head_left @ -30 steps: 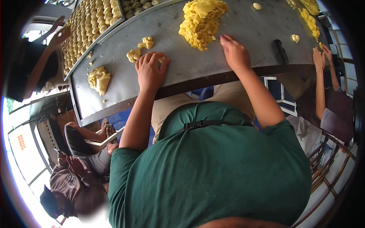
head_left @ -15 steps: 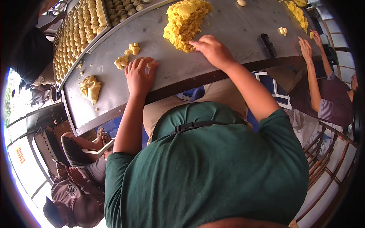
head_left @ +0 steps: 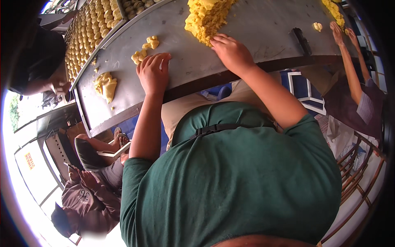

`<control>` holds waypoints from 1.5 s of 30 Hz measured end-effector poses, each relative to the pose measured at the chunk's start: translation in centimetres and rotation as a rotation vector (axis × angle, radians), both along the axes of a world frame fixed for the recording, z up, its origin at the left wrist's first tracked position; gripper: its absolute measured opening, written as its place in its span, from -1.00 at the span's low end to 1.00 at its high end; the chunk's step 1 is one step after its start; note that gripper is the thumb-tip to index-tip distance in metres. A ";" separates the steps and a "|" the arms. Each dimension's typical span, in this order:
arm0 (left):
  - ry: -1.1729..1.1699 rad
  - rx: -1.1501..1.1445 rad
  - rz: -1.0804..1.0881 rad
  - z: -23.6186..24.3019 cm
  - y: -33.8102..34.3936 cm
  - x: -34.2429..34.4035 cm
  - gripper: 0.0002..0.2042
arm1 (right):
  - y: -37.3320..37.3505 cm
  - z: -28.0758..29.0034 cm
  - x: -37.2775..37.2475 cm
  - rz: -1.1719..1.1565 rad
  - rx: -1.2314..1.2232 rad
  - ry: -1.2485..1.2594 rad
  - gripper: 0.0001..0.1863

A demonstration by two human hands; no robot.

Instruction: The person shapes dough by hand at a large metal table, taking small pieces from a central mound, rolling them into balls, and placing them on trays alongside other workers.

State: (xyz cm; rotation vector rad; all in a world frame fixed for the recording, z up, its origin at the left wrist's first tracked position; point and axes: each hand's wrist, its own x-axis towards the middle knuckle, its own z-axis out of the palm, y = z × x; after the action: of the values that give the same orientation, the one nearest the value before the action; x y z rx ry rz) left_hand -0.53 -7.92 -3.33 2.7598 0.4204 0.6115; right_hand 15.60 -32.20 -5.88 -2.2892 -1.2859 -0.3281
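Note:
My left hand (head_left: 153, 72) rests on the metal table (head_left: 267, 41) with its fingers bent and thumb raised beside the index finger. What lies between those fingertips is too small to make out. Just above it lie small pale dough pieces (head_left: 139, 57). My right hand (head_left: 230, 53) reaches to the lower edge of a big crumbly yellow mass (head_left: 205, 18), its curled fingertips gripping at that edge and partly hidden in it. A smooth dough lump (head_left: 106, 86) lies on the table left of my left hand.
Trays of shaped pieces (head_left: 90, 24) stand at upper left, beside a person in black (head_left: 37, 57). A seated person (head_left: 90, 197) holds a phone at lower left. A co-worker's hands (head_left: 337, 33) are by more yellow mixture (head_left: 335, 12) at right, near a black object (head_left: 301, 41).
My right hand has moved left from bare table onto the yellow mass. The co-worker's hands at right moved up toward the yellow mixture. The person in black leaned lower. The view shifted slightly.

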 end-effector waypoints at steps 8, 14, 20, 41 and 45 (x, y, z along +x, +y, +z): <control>-0.025 0.102 -0.128 1.1 2.7 0.4 -0.78 | -4.5 0.1 2.1 -0.104 0.127 0.064 -0.71; -0.372 0.229 -0.059 1.7 0.8 9.5 -0.79 | -0.6 1.9 0.3 -0.016 0.020 -0.014 -0.65; -0.244 0.351 -0.032 -1.8 2.6 10.3 -0.74 | 0.6 3.7 -0.3 0.081 -0.162 0.199 -0.84; 0.112 0.270 0.137 0.2 3.7 -0.5 -0.72 | -3.7 1.5 1.6 -0.059 -0.079 0.319 -0.64; 0.185 0.121 -0.019 0.1 4.6 -1.6 -0.79 | -5.3 -0.2 0.3 -0.317 0.127 0.136 -0.70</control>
State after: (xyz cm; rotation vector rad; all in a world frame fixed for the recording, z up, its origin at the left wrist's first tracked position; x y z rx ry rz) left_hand -2.14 -3.31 -3.21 2.9450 0.4082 0.3896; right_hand 15.86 -37.47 -6.11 -2.3583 -0.8124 -0.3438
